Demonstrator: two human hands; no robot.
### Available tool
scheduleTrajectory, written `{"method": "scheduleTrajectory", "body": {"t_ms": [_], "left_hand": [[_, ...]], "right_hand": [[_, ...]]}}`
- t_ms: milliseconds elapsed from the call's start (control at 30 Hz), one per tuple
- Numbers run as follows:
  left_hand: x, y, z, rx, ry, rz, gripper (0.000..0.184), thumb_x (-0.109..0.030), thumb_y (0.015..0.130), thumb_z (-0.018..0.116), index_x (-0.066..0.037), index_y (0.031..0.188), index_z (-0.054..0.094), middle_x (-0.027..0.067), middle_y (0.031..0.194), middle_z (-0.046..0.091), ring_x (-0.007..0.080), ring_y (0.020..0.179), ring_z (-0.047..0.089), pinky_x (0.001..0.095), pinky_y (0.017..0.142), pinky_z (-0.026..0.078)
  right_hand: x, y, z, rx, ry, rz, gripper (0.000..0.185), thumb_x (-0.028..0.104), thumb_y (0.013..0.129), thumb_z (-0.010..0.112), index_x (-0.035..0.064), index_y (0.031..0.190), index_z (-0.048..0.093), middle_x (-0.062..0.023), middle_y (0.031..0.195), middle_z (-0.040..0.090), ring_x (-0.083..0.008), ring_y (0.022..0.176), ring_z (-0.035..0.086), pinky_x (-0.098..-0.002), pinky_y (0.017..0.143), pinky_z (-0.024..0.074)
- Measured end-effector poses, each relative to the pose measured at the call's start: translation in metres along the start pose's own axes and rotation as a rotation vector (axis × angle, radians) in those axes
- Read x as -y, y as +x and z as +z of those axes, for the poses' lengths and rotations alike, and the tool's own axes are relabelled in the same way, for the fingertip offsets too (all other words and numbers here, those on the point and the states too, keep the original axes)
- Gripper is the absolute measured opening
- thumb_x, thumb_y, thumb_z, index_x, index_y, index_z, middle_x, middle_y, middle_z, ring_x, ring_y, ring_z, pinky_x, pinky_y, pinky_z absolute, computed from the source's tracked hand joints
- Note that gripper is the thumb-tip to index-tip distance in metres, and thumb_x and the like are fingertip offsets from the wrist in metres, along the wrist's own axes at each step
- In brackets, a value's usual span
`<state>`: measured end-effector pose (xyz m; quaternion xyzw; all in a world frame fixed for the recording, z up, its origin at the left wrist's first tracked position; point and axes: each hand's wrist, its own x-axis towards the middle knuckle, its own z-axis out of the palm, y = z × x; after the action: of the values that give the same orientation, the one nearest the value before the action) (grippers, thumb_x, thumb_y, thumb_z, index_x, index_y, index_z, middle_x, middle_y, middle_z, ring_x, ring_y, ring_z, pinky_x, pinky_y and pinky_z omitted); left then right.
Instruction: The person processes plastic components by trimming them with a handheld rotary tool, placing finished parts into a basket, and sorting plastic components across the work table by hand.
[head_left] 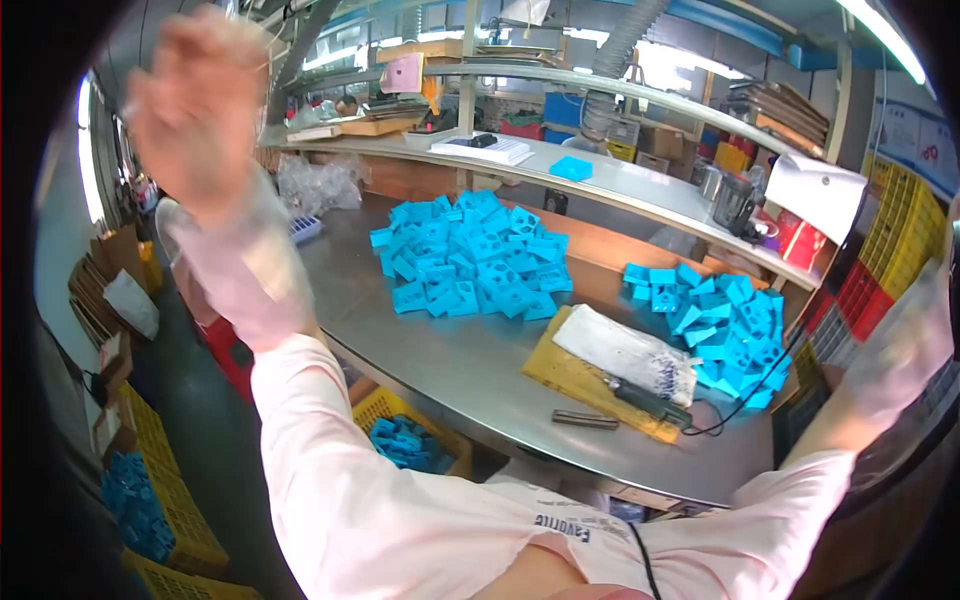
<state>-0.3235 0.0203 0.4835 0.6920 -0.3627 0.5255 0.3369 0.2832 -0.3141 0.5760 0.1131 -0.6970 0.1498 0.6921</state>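
My left hand (195, 110) is raised high at the upper left, well away from the bench, and motion smears its fingers. No held object can be made out in it. My right forearm (890, 360) reaches up to the right edge of the view, with the hand beyond it out of sight. Between my arms, a big heap of blue plastic parts (475, 255) lies on the metal bench (400, 345). A second heap of blue parts (735, 325) is at the right. Near it, a dark corded hand tool (650, 402) and a white cloth (625, 350) rest on a yellow board (560, 370).
A small dark metal bar (585, 419) lies near the bench's front edge. One blue piece (571, 168) sits on the shelf (620, 190) behind. Yellow crates (455, 450) with blue parts stand below and at the left. Stacked crates (890, 230) rise at the right.
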Motion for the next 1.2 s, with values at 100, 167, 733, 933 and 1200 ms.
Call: {"method": "scheduleTrajectory", "body": {"t_ms": [100,167,733,933,1200], "left_hand": [[0.070,-0.069,0.107,0.500,0.322,-0.207,0.020,-0.021,0.089,0.064,-0.004,0.099,0.064,0.0116,0.099,0.062,0.0229,0.084,0.059,0.0381,0.073,0.047],[0.078,-0.101,0.146,0.692,0.310,-0.143,0.021,-0.020,0.089,0.068,-0.004,0.102,0.068,0.0095,0.099,0.067,0.0200,0.080,0.065,0.0333,0.067,0.051],[0.040,-0.245,0.147,-0.050,0.440,-0.911,0.040,-0.043,0.082,0.068,-0.004,0.090,0.059,0.0123,0.084,0.057,0.0218,0.079,0.054,0.0331,0.068,0.042],[0.060,-0.256,0.146,-0.109,0.242,-0.789,0.037,-0.040,0.082,0.068,-0.005,0.090,0.059,0.0113,0.083,0.058,0.0210,0.078,0.055,0.0324,0.068,0.042],[0.062,-0.258,0.145,-0.217,0.035,-0.647,0.033,-0.037,0.083,0.067,-0.005,0.089,0.059,0.0100,0.083,0.059,0.0199,0.078,0.056,0.0315,0.069,0.043]], "right_hand": [[-0.056,-0.109,0.059,0.404,-0.244,0.454,0.022,0.019,0.091,0.055,0.0014,0.082,0.065,-0.0020,0.066,0.058,-0.0153,0.063,0.059,-0.0258,0.060,0.0476],[-0.087,-0.172,0.095,0.358,-0.404,0.629,0.022,0.019,0.090,0.056,0.0014,0.082,0.065,-0.0019,0.066,0.058,-0.0153,0.063,0.059,-0.0257,0.060,0.0476],[-0.113,-0.263,0.207,0.290,-0.484,0.747,0.018,0.018,0.089,0.059,0.0015,0.087,0.064,-0.0014,0.065,0.059,-0.0145,0.061,0.059,-0.0249,0.058,0.0479],[-0.108,-0.272,0.224,0.211,-0.577,0.723,0.017,0.018,0.088,0.060,0.0015,0.089,0.064,-0.0013,0.064,0.059,-0.0142,0.060,0.059,-0.0246,0.058,0.0480],[-0.113,-0.278,0.233,0.181,-0.586,0.704,0.016,0.017,0.088,0.061,0.0015,0.091,0.064,-0.0011,0.064,0.060,-0.0139,0.059,0.059,-0.0242,0.057,0.0481]]}}
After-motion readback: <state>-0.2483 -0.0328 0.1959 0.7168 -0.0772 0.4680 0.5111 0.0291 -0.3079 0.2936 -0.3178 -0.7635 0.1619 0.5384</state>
